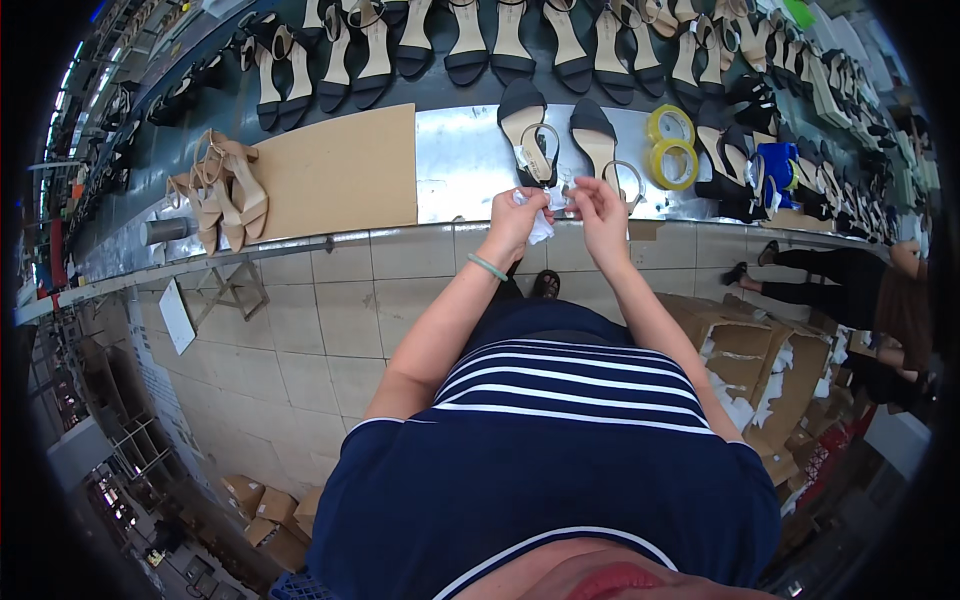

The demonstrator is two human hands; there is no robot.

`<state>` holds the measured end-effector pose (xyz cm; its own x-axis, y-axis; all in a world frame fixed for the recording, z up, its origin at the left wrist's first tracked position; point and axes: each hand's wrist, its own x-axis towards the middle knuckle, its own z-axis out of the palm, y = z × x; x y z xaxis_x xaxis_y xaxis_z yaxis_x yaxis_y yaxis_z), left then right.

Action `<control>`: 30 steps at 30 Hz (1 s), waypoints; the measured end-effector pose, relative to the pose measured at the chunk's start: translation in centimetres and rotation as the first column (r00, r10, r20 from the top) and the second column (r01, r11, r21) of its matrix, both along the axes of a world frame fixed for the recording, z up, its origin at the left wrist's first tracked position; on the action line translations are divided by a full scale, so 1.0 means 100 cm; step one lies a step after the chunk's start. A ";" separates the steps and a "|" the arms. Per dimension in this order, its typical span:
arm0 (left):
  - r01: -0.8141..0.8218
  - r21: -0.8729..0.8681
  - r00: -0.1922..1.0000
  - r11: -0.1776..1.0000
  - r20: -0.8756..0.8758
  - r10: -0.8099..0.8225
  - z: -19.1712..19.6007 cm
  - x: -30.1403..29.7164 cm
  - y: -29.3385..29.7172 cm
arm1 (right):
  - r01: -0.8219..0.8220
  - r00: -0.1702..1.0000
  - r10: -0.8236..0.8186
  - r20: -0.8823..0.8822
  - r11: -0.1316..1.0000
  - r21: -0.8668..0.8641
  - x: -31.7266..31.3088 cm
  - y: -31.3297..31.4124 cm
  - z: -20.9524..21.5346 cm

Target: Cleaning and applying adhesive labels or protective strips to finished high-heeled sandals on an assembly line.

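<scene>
My left hand (512,222), below a green bangle, is closed on a crumpled white sheet (541,229), paper or thin cloth, at the table's front edge. Beside it, my right hand (604,220) has its thumb and fingers drawn together near the strap of a sandal; what sits between the fingertips is too small to make out. Just beyond my hands, two black-topped sandals with beige insoles lie on the metal table: a left sandal (523,115) and a right sandal (594,135). Small whitish bits show between my hands.
Rows of black sandals (466,45) fill the dark belt behind. A cardboard sheet (350,165) and several beige sandals (235,195) lie to the left. Yellow tape rolls (672,163) and a blue object (777,168) stand right. A torn carton (745,350) sits on the floor; another person (850,290) is at far right.
</scene>
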<state>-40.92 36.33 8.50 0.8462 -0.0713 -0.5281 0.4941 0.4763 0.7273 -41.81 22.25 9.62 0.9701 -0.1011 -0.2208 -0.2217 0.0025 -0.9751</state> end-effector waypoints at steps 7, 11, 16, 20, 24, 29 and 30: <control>0.072 -0.020 0.996 0.997 -0.050 -0.073 0.007 0.002 0.013 | 0.036 0.874 0.288 -0.392 0.765 0.643 -0.001 -0.006 -0.039; 0.091 0.066 0.995 0.994 -0.053 -0.088 0.007 0.005 0.014 | 0.049 0.863 0.329 -0.384 0.702 0.710 0.003 -0.004 -0.051; 0.066 0.114 0.996 0.991 -0.062 -0.059 0.012 0.005 0.012 | 0.063 0.867 0.344 -0.360 0.641 0.765 0.006 -0.002 -0.051; 0.046 0.181 0.999 0.982 -0.010 -0.045 0.012 0.003 0.011 | 0.016 0.861 0.345 -0.372 0.714 0.700 0.011 0.000 -0.041; 0.022 0.251 0.998 0.968 0.044 -0.034 0.011 -0.001 0.009 | -0.047 0.868 0.309 -0.388 0.830 0.555 0.018 0.001 -0.034; 0.118 0.136 0.993 0.984 0.007 -0.120 0.025 -0.007 0.018 | -0.069 0.939 0.146 -0.312 0.967 0.245 0.014 0.012 -0.021; 0.134 0.130 0.991 0.983 -0.004 -0.134 0.026 -0.006 0.022 | -0.076 0.954 0.122 -0.274 0.982 0.173 0.013 0.015 -0.019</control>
